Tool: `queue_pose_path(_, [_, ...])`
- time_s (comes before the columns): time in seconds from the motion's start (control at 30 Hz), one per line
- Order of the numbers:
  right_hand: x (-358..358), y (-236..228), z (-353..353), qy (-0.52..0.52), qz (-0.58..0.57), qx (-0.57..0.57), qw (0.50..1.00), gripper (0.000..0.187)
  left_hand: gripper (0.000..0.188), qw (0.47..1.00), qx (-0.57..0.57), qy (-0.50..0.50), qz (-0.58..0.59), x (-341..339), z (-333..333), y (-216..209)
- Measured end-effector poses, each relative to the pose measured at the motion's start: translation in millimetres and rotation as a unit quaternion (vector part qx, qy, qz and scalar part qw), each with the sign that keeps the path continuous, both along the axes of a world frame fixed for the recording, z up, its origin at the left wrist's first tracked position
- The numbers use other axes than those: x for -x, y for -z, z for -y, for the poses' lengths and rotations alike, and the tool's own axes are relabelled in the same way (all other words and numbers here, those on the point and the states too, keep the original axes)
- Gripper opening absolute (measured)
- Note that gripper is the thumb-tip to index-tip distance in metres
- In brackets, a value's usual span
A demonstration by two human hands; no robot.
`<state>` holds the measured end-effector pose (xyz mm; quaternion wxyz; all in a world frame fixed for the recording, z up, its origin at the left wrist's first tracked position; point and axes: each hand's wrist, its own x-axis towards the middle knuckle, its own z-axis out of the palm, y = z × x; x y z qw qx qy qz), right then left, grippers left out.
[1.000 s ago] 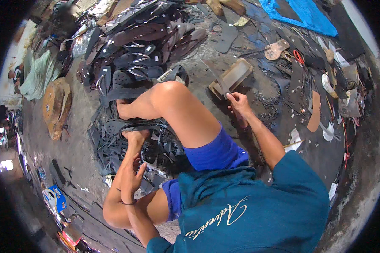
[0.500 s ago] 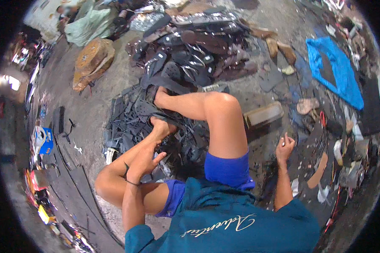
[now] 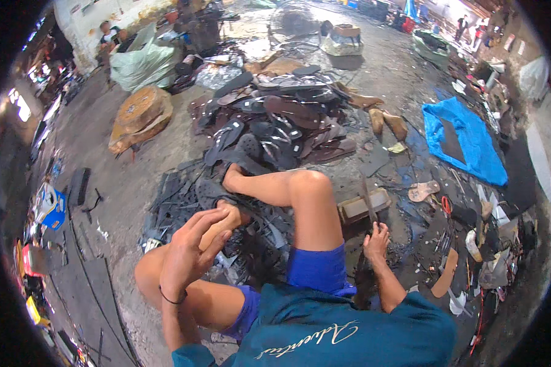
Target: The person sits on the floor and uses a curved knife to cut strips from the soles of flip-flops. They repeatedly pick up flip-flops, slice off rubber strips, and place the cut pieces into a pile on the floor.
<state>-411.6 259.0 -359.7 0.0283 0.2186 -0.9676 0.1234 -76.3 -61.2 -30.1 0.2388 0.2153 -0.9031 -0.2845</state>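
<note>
My left hand [image 3: 193, 248] is raised over my left shin with nothing in it, its fingers stretched out and the thumb apart. Low on the right, my right hand [image 3: 377, 243] has curled fingers at the lower end of a knife [image 3: 369, 199] with a long, narrow, dark blade. That blade points away from me and crosses over a pale rectangular block [image 3: 355, 210] on the ground. Between my legs and around my feet lies a heap of dark rubbery offcuts [image 3: 171, 202]. Just beyond my feet is a large pile of dark sandals [image 3: 288, 113].
A round wooden block [image 3: 142, 110] sits at the far left near a pale green sack [image 3: 144, 64]. To the right lie a blue sheet [image 3: 465, 144], two brown shoe lasts [image 3: 387, 122], a tan sole shape [image 3: 423, 191] and red-handled scissors [image 3: 446, 207]. A blue-and-white container [image 3: 52, 208] stands left.
My view has tilted up, showing more of the far floor. My right hand has moved left to the block, where the knife now shows. My left hand has lifted nearer.
</note>
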Motion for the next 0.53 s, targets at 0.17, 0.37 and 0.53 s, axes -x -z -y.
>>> queue_pose_path(0.17, [-1, -53, 27, -0.028, -0.073, 0.182, 0.980, 0.054, 0.028, 0.974, 0.144, -0.017, -0.174, -24, -31, -64])
queue_pose_path(0.37, [-51, -273, 133, -0.226, -0.055, 0.569, 0.789, 0.039, 0.035, 0.824, 0.358, 0.035, -0.438, -87, -65, -117])
queue_pose_path(0.53, [-46, -374, 98, -0.577, -0.183, 0.529, 0.595, 0.037, 0.022, 0.781, 0.424, -0.122, -0.443, -146, -100, -129])
